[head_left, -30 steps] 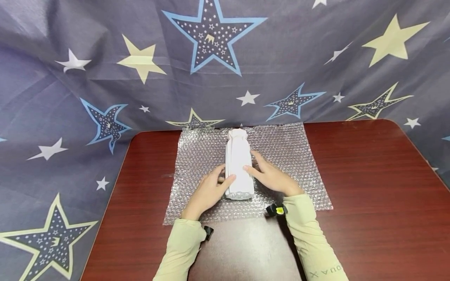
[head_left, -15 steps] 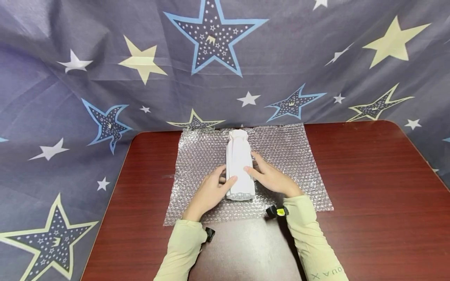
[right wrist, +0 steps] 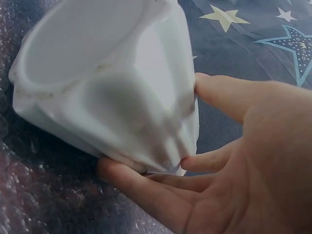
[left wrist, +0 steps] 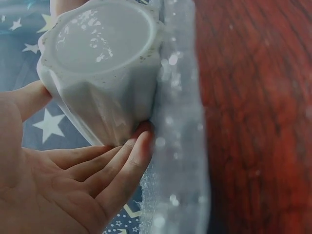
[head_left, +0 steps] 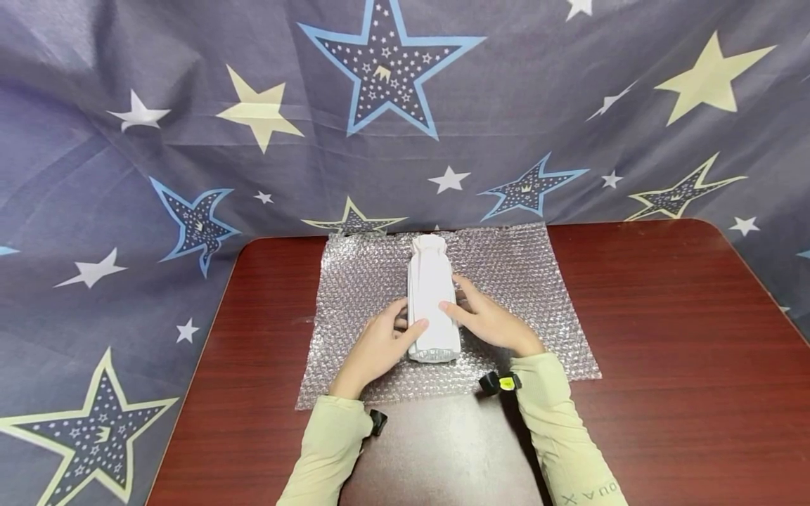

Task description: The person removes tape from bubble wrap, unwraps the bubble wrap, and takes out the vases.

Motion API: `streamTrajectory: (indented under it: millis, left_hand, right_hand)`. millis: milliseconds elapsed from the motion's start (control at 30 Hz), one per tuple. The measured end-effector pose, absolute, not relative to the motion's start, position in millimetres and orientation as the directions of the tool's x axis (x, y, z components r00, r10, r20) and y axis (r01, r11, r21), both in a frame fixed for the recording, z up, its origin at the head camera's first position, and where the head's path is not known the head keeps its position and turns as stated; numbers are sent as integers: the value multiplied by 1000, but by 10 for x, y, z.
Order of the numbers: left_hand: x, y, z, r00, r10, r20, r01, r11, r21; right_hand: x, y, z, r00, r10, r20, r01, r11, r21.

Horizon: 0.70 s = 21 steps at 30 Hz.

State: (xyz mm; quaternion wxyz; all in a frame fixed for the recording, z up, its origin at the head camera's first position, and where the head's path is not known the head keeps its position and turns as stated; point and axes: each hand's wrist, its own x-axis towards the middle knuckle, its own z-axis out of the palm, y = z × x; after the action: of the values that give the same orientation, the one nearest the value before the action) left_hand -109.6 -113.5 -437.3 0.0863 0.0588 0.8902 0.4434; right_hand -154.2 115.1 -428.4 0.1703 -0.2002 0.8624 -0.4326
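"Vase (head_left: pixel 434 295) lying down?"

"Yes, white, fluted, on its side on bubble wrap (head_left: pixel 354 274) over the table (head_left: pixel 664 316)."

"Anything in it?"

"Can't tell; the narrow neck points away and only the base faces the wrist cameras."

"Hands?"

"Left hand (head_left: pixel 378 342) and right hand (head_left: pixel 490 321) hold opposite sides, thumbs on top."

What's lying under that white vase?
A sheet of clear bubble wrap, spread over the table, lies under the white vase and shows on both sides of it. The patch directly beneath the vase is covered, so anything else there cannot be seen.
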Motion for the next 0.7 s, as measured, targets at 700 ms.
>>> streamTrajectory:
  millis: [700]
  left_hand:
    - [-1098, -1182, -4356, -972, 208, -111, 19, 537, 843]
  right_hand:
    - [-1521, 1137, -4247, -862, -494, -117, -148, 466, -872]
